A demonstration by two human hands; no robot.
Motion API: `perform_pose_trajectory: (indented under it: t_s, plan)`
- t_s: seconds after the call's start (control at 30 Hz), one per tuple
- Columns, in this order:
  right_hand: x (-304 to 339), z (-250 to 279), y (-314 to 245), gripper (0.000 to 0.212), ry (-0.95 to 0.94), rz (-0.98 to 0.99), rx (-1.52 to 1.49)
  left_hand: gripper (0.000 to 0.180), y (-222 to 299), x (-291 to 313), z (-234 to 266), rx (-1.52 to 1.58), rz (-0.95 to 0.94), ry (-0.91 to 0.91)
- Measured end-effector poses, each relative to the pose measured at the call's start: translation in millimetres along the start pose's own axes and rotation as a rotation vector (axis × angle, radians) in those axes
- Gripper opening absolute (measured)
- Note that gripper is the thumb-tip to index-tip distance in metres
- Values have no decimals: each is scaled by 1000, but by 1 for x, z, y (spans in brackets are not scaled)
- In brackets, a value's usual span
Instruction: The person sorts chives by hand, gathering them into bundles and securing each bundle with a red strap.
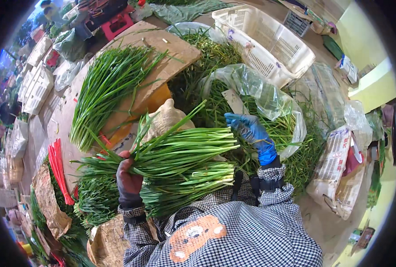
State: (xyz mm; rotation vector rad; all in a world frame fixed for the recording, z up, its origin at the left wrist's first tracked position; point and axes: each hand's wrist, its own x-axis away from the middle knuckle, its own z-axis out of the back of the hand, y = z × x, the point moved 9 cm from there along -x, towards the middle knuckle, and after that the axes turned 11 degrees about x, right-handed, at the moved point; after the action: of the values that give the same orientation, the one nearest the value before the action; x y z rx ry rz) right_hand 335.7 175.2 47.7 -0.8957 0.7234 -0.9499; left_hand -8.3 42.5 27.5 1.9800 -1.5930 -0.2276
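Note:
My left hand, in a dark glove, is wrapped round the leafy part of a bunch of garlic chives. The pale cut ends of the bunch point right, and a few loose blades stick up out of it. Just off those ends is my right hand in a blue glove, its fingers bent together; whatever they pinch, if anything, is too small to make out. A second bunch of chives lies beneath the first, over my lap. Behind my right hand a flat pale strip rests on loose greens.
A large chive bundle lies on a tilted board. Red ties hang at the left. Clear plastic surrounds loose trimmings. A white crate stands behind, another crate at right.

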Motion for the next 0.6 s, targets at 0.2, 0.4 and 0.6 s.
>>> perform_pose_trajectory:
  t_s: [0.2,0.4,0.6]
  plan:
    - [-7,-58,9,30,-284,-264,-258,26,4,1,-10,40,40,-58]
    - [-18,-49,8,10,-73,-78,2,33,14,-3,-4,7,-13,-4]
    - [-6,-41,6,10,-34,-165,-48,39,11,-8,14,128,28,8]
